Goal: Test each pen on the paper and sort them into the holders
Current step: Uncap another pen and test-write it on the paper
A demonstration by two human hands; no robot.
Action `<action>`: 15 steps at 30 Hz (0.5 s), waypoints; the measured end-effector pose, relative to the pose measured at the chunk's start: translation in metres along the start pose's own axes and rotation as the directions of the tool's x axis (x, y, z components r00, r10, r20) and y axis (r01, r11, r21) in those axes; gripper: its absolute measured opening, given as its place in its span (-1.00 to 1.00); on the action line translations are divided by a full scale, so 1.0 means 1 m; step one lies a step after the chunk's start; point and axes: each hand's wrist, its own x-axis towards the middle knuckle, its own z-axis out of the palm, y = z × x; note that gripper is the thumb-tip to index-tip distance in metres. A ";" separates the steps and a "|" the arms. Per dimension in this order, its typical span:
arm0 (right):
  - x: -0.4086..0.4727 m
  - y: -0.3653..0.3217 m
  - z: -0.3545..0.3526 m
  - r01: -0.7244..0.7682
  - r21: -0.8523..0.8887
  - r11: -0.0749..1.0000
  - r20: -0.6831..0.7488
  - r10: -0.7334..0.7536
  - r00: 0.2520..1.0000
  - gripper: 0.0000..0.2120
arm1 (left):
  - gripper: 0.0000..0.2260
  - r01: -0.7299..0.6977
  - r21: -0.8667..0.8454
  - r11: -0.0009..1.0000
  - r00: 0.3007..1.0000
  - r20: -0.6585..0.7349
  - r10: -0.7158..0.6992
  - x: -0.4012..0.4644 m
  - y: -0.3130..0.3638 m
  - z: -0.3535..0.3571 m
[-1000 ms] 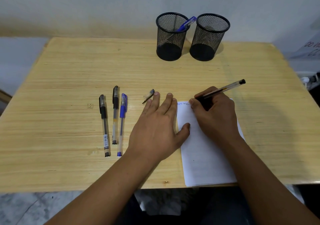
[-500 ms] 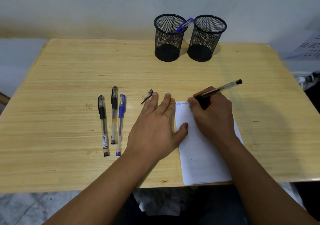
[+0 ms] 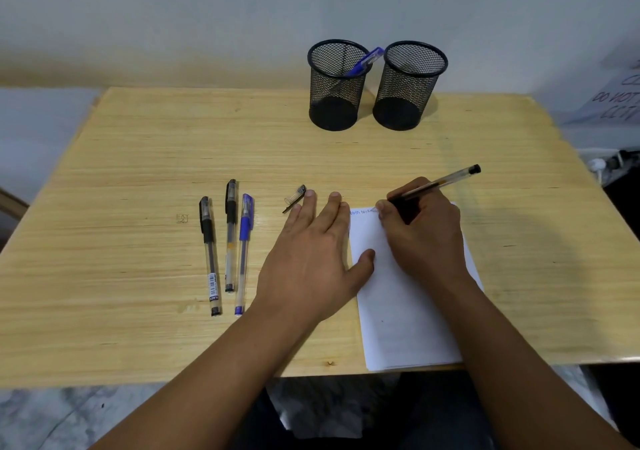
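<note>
My right hand (image 3: 424, 235) grips a clear black-ended pen (image 3: 440, 183), its tip on the top edge of the white paper (image 3: 405, 314) beside a short line of writing. My left hand (image 3: 311, 259) lies flat, fingers spread, thumb pressing the paper's left edge. A loose pen cap (image 3: 295, 197) lies just beyond its fingertips. Three capped pens lie side by side to the left: a black one (image 3: 209, 255), a second black one (image 3: 230, 235) and a blue one (image 3: 243, 252). Two black mesh holders stand at the back: the left holder (image 3: 336, 84) has a blue pen (image 3: 363, 62), the right holder (image 3: 410, 84) looks empty.
The wooden table (image 3: 138, 159) ends close to me, and the paper overhangs its front edge slightly. A wall runs behind the holders. A white sheet with handwriting (image 3: 620, 100) and some cables (image 3: 613, 164) sit off the table's right side.
The right hand's pen tip has edged slightly right along the top of the paper, lengthening the writing. The left hand stays flat on the paper's edge.
</note>
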 end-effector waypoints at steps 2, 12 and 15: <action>0.001 0.000 -0.002 -0.027 0.031 0.999 -0.022 0.028 0.999 -0.93 | -0.30 0.001 0.001 1.000 1.000 0.006 -0.001 0.000 0.000 0.000; 0.007 -0.005 -0.010 -0.160 0.173 0.972 -0.010 0.164 0.986 -0.93 | -0.30 0.028 -0.028 0.999 1.000 0.009 -0.028 -0.001 0.003 -0.002; 0.009 -0.009 -0.014 -0.175 0.272 0.946 0.031 0.173 0.984 -0.91 | -0.29 0.038 -0.046 0.998 0.999 0.020 -0.037 0.000 0.003 -0.003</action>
